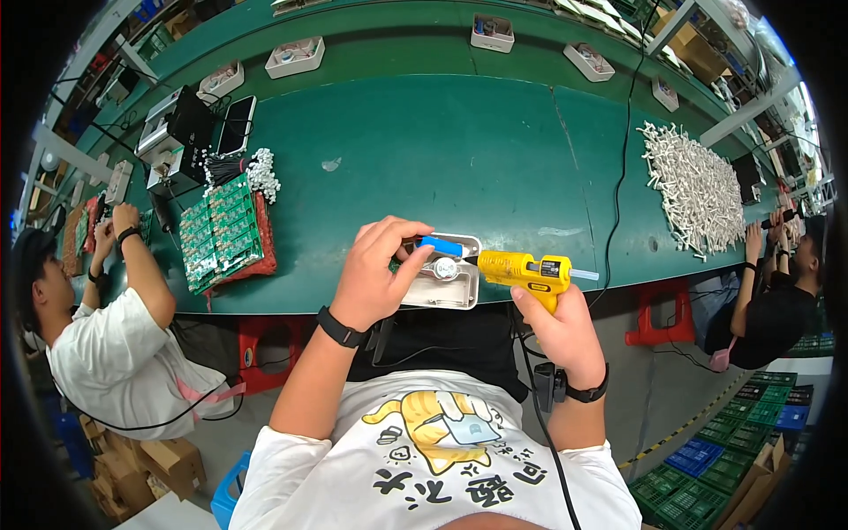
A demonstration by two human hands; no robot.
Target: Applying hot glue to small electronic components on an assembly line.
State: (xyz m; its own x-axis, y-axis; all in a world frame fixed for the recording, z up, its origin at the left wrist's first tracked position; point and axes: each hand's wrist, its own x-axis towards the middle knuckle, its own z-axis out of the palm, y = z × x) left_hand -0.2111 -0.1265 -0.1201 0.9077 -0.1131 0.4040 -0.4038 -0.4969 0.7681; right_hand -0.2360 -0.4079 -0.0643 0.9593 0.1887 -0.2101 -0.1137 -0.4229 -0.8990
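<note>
1. Yellow plastic marks the glue gun (pixel 521 268), which your right hand (pixel 561 331) grips around the handle, thumb lying along its rear side; whether a finger presses the trigger cannot be told. Its body lies nearly level, presumably to bring the dark nozzle (pixel 472 260) in low from the side.
2. Translucent glue stick (pixel 584 275) projects from the gun's rear, directed away from your work, where it obstructs neither of your hands.
3. Blue block (pixel 443 246): your left hand (pixel 375 274) pinches its left end between thumb and forefinger, the other fingers loosely curled. Such a grip likely steadies the block while leaving its right end exposed toward the nozzle. Contact between nozzle and block cannot be confirmed.
4. White housing (pixel 459 297) sits open side up beneath both hands, at the near edge of the bench (pixel 397 150), probably for short reach and a direct view inside. The block lies over its upper part, just above a round white piece (pixel 444 268).
5. Black cord (pixel 541 415) hangs below the gun and runs down over your shirt, apart from the housing.
6. Green circuit boards (pixel 221 234) at left and piled white pieces (pixel 693 194) at right flank the bench, apparently set aside to preserve working room between them.
</note>
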